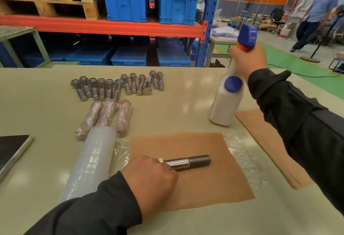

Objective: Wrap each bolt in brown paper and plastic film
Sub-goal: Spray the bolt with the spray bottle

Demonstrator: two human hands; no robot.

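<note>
Left hand (150,176) grips bolt (188,161) on brown paper (197,179) near bench front edge; right hand (248,60) grips spray bottle (226,100).

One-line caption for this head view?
Left hand holds a bolt on brown paper; right hand grips a spray bottle.

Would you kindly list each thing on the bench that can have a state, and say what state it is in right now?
Bolt: bare, lying on the brown paper sheet, head end gripped by the left hand.
Spray bottle: tilted, base on the table, neck held by the right hand.
Plastic film: spread under the paper.
Film roll: lying flat.
Wrapped bolts: three, finished.
Loose bolts: unwrapped, in a row.
</note>
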